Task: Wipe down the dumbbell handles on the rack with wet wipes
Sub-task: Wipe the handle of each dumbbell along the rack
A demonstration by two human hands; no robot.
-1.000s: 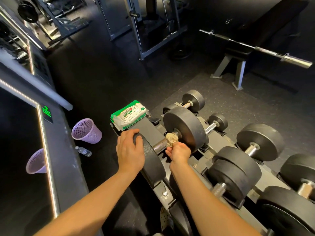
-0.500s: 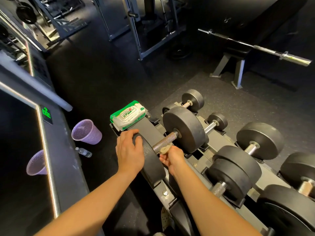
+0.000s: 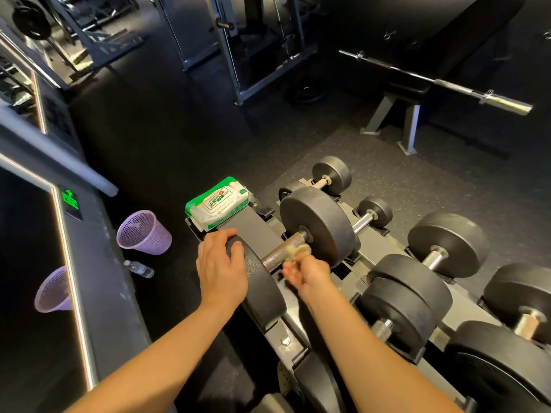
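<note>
In the head view, a large black dumbbell with thick round discs [image 3: 317, 223] is seen lying at the left end of the dark metal rack [image 3: 298, 348]. Its knurled steel handle [image 3: 275, 255] is exposed between the two discs. The near disc [image 3: 262, 293] is gripped over its top rim by the left hand [image 3: 222, 263], fingers curved down the far face. A crumpled, yellowish wet wipe [image 3: 298, 251] is pressed against the far half of the handle, close to the far disc. It appears to be pinched in the fingers of the right hand [image 3: 307, 274], though that hand is blurred.

The step in hand is judged to be the scrubbing of this handle. It would be done well if the wipe were wrapped round the bar rather than dabbed on one side. Strokes are best run the full length between the discs, with the underside and the knurling included. The near disc is best steadied so that the dumbbell cannot roll in its cradle. The wipe looks soiled. A fresh one may be needed from the green and white pack of wet wipes [image 3: 217, 202], which lies on the rack just beyond the left hand. A lilac mesh waste basket [image 3: 143, 234] stands on the floor to the left.
</note>
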